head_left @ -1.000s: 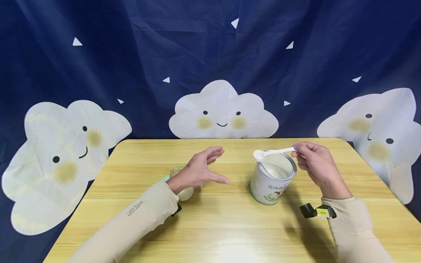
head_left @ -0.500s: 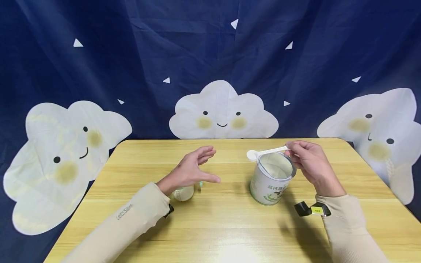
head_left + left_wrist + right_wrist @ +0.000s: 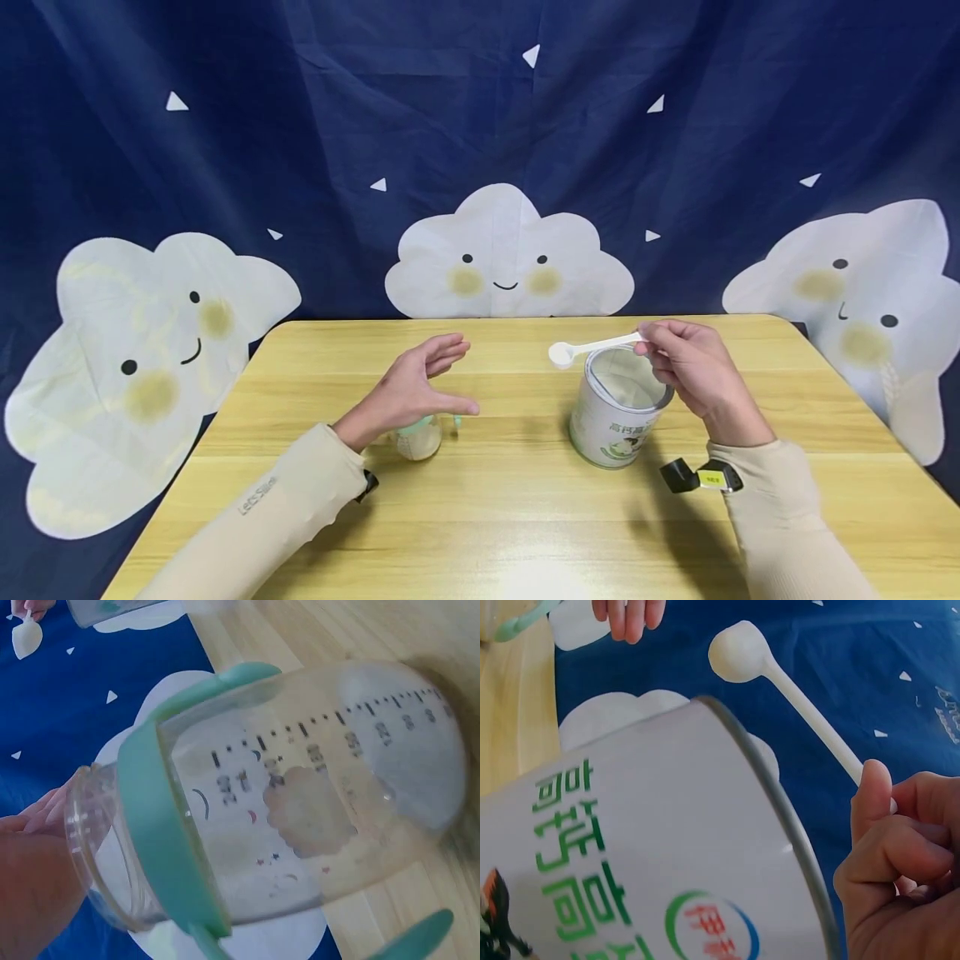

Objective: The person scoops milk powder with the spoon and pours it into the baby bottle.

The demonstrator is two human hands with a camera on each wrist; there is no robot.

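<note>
Two hands hover over a wooden table [image 3: 525,517]. Left of the tin, the left hand [image 3: 417,385] has its fingers spread and apart, gripping nothing, poised just above a clear baby bottle [image 3: 418,437] with a mint-green collar that stands on the table. The white tin [image 3: 619,405] stands open with pale powder inside. Above its rim, the right hand [image 3: 693,367] pinches the handle of a white scoop [image 3: 592,347], whose bowl pokes out past the tin's left edge.

R hand [image 3: 900,855] w/ white scoop [image 3: 780,682] above powder tin [image 3: 652,855]
</note>
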